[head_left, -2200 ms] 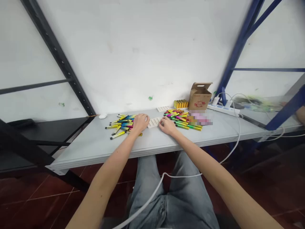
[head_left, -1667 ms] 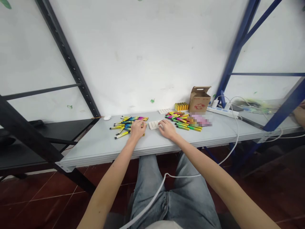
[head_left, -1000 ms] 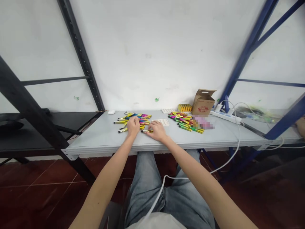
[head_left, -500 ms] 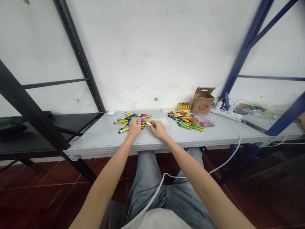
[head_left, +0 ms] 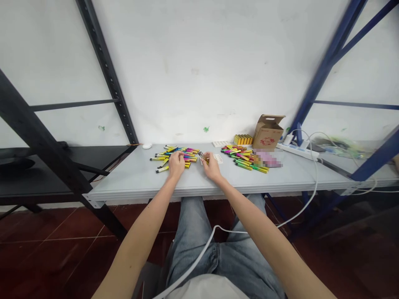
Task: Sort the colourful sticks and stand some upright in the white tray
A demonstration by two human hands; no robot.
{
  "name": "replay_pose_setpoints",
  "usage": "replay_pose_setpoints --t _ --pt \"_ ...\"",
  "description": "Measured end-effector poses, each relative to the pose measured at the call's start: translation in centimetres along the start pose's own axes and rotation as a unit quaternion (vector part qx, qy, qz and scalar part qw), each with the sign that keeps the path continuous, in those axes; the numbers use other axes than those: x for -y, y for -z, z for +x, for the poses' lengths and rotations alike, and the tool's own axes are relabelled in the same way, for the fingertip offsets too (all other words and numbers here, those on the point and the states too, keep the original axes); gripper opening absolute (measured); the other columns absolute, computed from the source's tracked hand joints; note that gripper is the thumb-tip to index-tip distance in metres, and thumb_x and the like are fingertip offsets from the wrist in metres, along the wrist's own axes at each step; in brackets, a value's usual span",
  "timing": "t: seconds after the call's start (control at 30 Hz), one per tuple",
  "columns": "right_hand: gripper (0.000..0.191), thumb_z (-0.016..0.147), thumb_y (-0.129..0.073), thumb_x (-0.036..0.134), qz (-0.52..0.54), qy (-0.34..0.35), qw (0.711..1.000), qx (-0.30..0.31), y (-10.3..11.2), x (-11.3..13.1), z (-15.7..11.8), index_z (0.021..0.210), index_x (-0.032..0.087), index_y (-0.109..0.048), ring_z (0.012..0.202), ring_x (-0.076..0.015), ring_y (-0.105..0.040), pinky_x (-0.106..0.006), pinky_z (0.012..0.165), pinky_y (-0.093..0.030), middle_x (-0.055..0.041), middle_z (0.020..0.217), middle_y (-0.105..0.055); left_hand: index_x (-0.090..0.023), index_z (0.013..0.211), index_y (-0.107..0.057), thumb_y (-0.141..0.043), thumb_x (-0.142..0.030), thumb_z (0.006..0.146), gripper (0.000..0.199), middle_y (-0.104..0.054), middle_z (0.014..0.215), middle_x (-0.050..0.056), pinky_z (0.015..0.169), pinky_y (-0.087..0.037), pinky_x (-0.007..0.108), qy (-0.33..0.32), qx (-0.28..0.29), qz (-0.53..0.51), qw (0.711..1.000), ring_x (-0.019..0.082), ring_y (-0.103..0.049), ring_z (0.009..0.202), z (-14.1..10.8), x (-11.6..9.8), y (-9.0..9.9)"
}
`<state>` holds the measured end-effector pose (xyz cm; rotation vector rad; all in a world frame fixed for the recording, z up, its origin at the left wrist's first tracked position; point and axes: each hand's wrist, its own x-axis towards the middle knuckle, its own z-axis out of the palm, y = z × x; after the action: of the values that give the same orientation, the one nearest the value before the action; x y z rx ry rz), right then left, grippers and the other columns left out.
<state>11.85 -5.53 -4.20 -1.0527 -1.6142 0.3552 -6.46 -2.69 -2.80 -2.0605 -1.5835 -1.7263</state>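
My right hand [head_left: 212, 167] is closed around a shiny gold pen-like tube [head_left: 205, 158], its silver and dark end tilted up to the left. Over the left pile of metallic coloured pen-like tubes [head_left: 162, 158] is my left hand [head_left: 176, 163], fingers curled together; what they hold, if anything, is hidden. Many tubes in that pile have black tips. A white slotted tray [head_left: 218, 158] lies just behind my right hand and is partly covered by it. Further right sits a second pile of coloured tubes [head_left: 242, 162].
Behind the right pile are a block of upright yellow cylinders [head_left: 243, 139], an open cardboard box [head_left: 267, 135] and another white tray [head_left: 220, 143]. A power strip [head_left: 297, 150] with cables lies farther right. A white cable [head_left: 199, 257] crosses my lap. Metal posts flank the table [head_left: 131, 180].
My right hand has moved slightly right, away from my left hand, and the gold tube has turned more upright. My left hand stays over the left pile. The view has shifted slightly.
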Motion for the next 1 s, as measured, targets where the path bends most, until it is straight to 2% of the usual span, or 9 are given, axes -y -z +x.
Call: replay_pose_setpoints --t 0.1,0.23,0.37,0.5,0.6,0.67,0.8,0.9,1.0 --pt "0.02 0.087 -0.048 0.033 0.118 -0.058 0.991 -0.026 0.0 -0.2 0.4 0.102 0.023 -0.039 0.072 -0.0183 -0.061 -0.034 0.073 -0.048 -0.0023 0.086 -0.063 -0.02 0.083 -0.061 -0.039 -0.013 0.082 0.023 -0.068 0.088 0.007 0.086 -0.047 0.037 -0.015 0.017 0.016 1.0 0.024 -0.062 0.091 -0.1 -0.2 0.1" --pt "0.021 0.084 -0.049 0.033 0.217 -0.093 0.969 -0.069 0.6 -0.8 1.3 0.098 0.024 -0.037 0.07 -0.0151 -0.058 -0.029 0.072 -0.047 0.0006 0.08 -0.059 -0.02 0.084 -0.062 -0.042 -0.015 0.083 0.021 -0.067 0.09 0.008 0.086 -0.047 0.037 -0.059 0.059 0.042 0.996 0.025 -0.061 0.092 -0.3 -0.8 0.0" --pt "0.024 0.083 -0.05 0.039 0.205 -0.13 0.964 -0.105 1.5 -1.5 2.0 0.099 0.023 -0.042 0.068 -0.0146 -0.054 -0.026 0.065 -0.045 0.001 0.078 -0.055 -0.021 0.087 -0.065 -0.05 -0.016 0.082 0.016 -0.068 0.095 0.008 0.093 -0.044 0.038 -0.128 0.137 0.063 0.98 0.026 -0.06 0.099 -0.6 -2.0 -1.0" --pt "0.033 0.081 -0.053 0.044 0.136 -0.129 0.968 -0.165 2.0 -1.8 2.1 0.104 0.022 -0.045 0.079 -0.0158 -0.053 -0.027 0.074 -0.045 -0.0019 0.09 -0.055 -0.02 0.095 -0.067 -0.052 -0.018 0.084 0.019 -0.066 0.103 0.009 0.1 -0.041 0.041 -0.169 0.19 0.081 0.964 0.026 -0.058 0.106 -0.9 -4.0 -3.0" --pt "0.027 0.087 -0.043 0.044 0.104 -0.113 0.971 -0.185 2.4 -2.0 2.1 0.102 0.022 -0.045 0.081 -0.0171 -0.052 -0.029 0.079 -0.044 -0.0022 0.088 -0.055 -0.02 0.094 -0.069 -0.058 -0.02 0.081 0.018 -0.068 0.102 0.011 0.101 -0.041 0.044 -0.192 0.226 0.091 0.951 0.029 -0.057 0.108 -1.3 -5.3 -4.6" --pt "0.023 0.09 -0.037 0.043 0.121 -0.133 0.964 -0.196 2.8 -2.3 2.3 0.099 0.023 -0.045 0.078 -0.0173 -0.052 -0.029 0.076 -0.044 -0.0018 0.084 -0.053 -0.02 0.093 -0.071 -0.057 -0.019 0.08 0.019 -0.07 0.1 0.01 0.101 -0.041 0.044 -0.205 0.249 0.091 0.942 0.028 -0.059 0.107 -1.6 -5.6 -5.2" --pt "0.027 0.093 -0.029 0.044 0.2 -0.213 0.938 -0.185 4.2 -2.7 2.8 0.094 0.023 -0.046 0.06 -0.0151 -0.046 -0.025 0.057 -0.04 0.0018 0.069 -0.046 -0.02 0.099 -0.073 -0.05 -0.012 0.081 0.03 -0.071 0.108 0.009 0.098 -0.046 0.038 -0.196 0.272 0.085 0.938 0.025 -0.062 0.107 -1.9 -5.2 -5.0" --pt "0.041 0.093 -0.023 0.053 0.235 -0.25 0.928 -0.143 5.3 -2.7 2.8 0.077 0.023 -0.045 0.041 -0.0115 -0.028 -0.022 0.04 -0.026 0.007 0.053 -0.03 -0.02 0.102 -0.074 -0.049 -0.011 0.079 0.034 -0.071 0.114 0.007 0.098 -0.048 0.036 -0.174 0.278 0.075 0.942 0.023 -0.063 0.11 -1.9 -4.8 -4.6" --pt "0.047 0.089 -0.031 0.064 0.34 -0.291 0.89 -0.087 6.6 -2.5 2.5 0.066 0.023 -0.037 0.036 -0.0078 -0.016 -0.02 0.035 -0.016 0.01 0.048 -0.02 -0.021 0.102 -0.074 -0.051 -0.012 0.079 0.035 -0.071 0.114 0.005 0.1 -0.047 0.034 -0.161 0.283 0.059 0.944 0.023 -0.063 0.111 -1.8 -4.8 -4.5"
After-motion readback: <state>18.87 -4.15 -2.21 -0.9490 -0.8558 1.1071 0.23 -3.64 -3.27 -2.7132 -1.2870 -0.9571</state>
